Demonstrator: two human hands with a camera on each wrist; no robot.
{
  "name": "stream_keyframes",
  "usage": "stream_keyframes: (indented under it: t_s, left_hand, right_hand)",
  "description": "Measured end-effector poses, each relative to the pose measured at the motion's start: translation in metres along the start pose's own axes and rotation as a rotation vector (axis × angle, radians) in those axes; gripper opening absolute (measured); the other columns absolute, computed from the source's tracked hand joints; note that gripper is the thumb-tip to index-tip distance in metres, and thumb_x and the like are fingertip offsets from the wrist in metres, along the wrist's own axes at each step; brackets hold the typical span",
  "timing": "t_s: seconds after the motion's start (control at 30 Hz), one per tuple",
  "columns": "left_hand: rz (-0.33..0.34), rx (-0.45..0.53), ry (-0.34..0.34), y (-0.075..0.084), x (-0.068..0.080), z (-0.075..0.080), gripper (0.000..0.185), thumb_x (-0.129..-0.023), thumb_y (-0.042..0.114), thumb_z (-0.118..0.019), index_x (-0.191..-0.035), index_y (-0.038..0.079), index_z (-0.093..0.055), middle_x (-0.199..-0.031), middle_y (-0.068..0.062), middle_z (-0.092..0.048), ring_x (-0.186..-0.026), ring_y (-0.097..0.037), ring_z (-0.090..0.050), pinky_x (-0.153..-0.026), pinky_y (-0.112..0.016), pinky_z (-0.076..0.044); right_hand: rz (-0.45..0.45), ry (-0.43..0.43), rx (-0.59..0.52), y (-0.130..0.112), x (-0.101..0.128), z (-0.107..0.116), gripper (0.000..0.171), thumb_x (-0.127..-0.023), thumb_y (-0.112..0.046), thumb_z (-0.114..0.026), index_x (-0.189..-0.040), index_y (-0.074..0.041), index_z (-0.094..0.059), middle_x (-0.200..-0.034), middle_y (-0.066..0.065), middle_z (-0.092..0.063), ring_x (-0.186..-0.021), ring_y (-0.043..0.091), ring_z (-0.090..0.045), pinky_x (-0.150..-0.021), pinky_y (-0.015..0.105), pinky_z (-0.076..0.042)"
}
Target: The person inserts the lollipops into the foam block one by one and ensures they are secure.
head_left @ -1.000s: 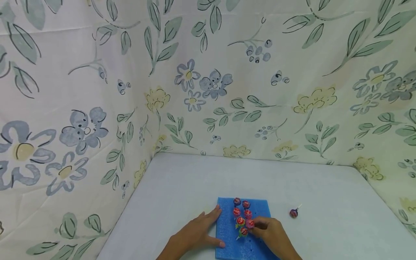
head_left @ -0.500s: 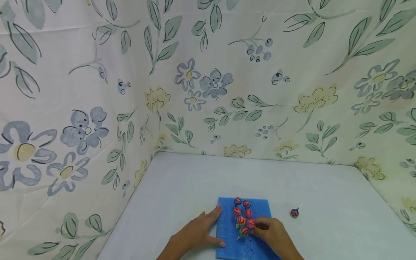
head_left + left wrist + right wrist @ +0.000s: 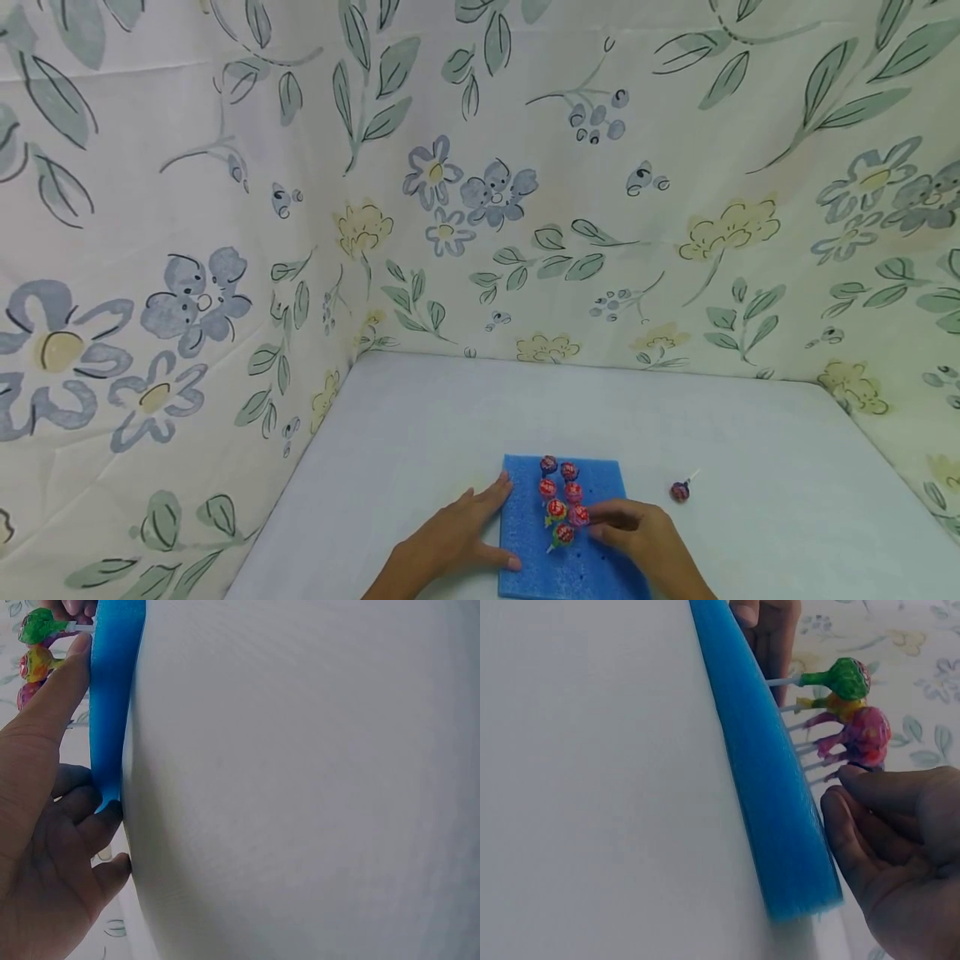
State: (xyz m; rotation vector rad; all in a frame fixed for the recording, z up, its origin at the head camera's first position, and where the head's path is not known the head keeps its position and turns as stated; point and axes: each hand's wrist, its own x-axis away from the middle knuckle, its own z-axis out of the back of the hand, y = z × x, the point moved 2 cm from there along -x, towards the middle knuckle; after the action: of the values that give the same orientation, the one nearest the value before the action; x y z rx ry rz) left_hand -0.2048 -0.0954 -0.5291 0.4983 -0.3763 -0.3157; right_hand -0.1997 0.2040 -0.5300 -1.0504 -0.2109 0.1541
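Note:
A blue foam block (image 3: 532,575) lies on the white table, with several wrapped lollipops standing in it in two columns. Along its left edge my left hand (image 3: 453,533) is spread, its thumb over the top face and its other fingers at the side. Just right of the nearest pink lollipop (image 3: 578,516) is my right hand (image 3: 637,533), thumb and index finger slightly parted beside it. A green lollipop (image 3: 563,533) stands closest to me, behind it a yellow one (image 3: 556,509). In the right wrist view the green lollipop (image 3: 847,679) shows its white stick in the foam.
One dark-wrapped lollipop (image 3: 679,492) lies loose on the table (image 3: 765,517) to the right of the block, its stick pointing away. Small holes dot the foam's right and near parts. Floral cloth (image 3: 570,275) encloses the table's back and sides.
My right hand has drawn slightly right from the nearest pink lollipop, its fingers parting from it. The lollipop stays standing in the foam. My left hand keeps its place.

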Motion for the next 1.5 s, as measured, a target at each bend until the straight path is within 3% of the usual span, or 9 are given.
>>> stream_keyframes:
  t_s: [0.17, 0.37, 0.73, 1.17, 1.5]
  left_hand:
    - [-0.014, -0.006, 0.007, 0.0, 0.001, -0.001, 0.109, -0.078, 0.073, -0.081, -0.168, 0.031, -0.034, -0.174, 0.009, -0.029, -0.154, -0.044, -0.039, -0.114, -0.067, -0.043]
    - [-0.013, -0.006, 0.008, 0.001, 0.001, 0.0, 0.108, -0.079, 0.071, -0.081, -0.168, 0.03, -0.034, -0.174, 0.009, -0.03, -0.154, -0.044, -0.039, -0.114, -0.068, -0.043]
    - [-0.002, 0.014, -0.002, 0.0, -0.002, -0.003, 0.11, -0.078, 0.072, -0.082, -0.167, 0.031, -0.034, -0.174, 0.009, -0.03, -0.155, -0.045, -0.038, -0.114, -0.069, -0.042]
    - [-0.025, 0.007, 0.01, 0.0, 0.002, -0.001, 0.11, -0.078, 0.074, -0.08, -0.168, 0.031, -0.034, -0.175, 0.01, -0.028, -0.155, -0.043, -0.038, -0.116, -0.066, -0.042]
    - [-0.018, 0.007, 0.008, 0.001, 0.002, -0.001, 0.11, -0.078, 0.073, -0.081, -0.168, 0.03, -0.034, -0.175, 0.01, -0.029, -0.155, -0.044, -0.038, -0.115, -0.067, -0.043]
  right_hand:
    - [-0.003, 0.005, -0.01, 0.002, 0.002, 0.008, 0.028, -0.091, -0.024, -0.084, -0.113, -0.007, -0.079, -0.108, 0.004, -0.08, -0.101, 0.018, -0.075, -0.086, 0.031, -0.063]
    - [-0.021, 0.07, 0.022, 0.004, 0.004, 0.021, 0.027, -0.091, -0.023, -0.084, -0.112, -0.007, -0.079, -0.108, 0.004, -0.08, -0.098, 0.012, -0.074, -0.082, 0.022, -0.061]
    - [-0.112, 0.194, 0.08, 0.017, 0.007, 0.053, 0.025, -0.092, -0.021, -0.084, -0.114, -0.009, -0.08, -0.108, 0.002, -0.081, -0.094, 0.007, -0.073, -0.08, 0.022, -0.059]
    - [-0.045, 0.288, 0.183, 0.03, 0.009, 0.085, 0.031, -0.091, -0.023, -0.086, -0.117, -0.008, -0.079, -0.111, 0.005, -0.08, -0.092, -0.005, -0.069, -0.079, 0.02, -0.058]
    - [-0.081, 0.306, 0.197, 0.04, 0.006, 0.097, 0.033, -0.093, -0.024, -0.083, -0.121, -0.008, -0.078, -0.115, 0.005, -0.08, -0.094, -0.007, -0.068, -0.079, 0.019, -0.058]
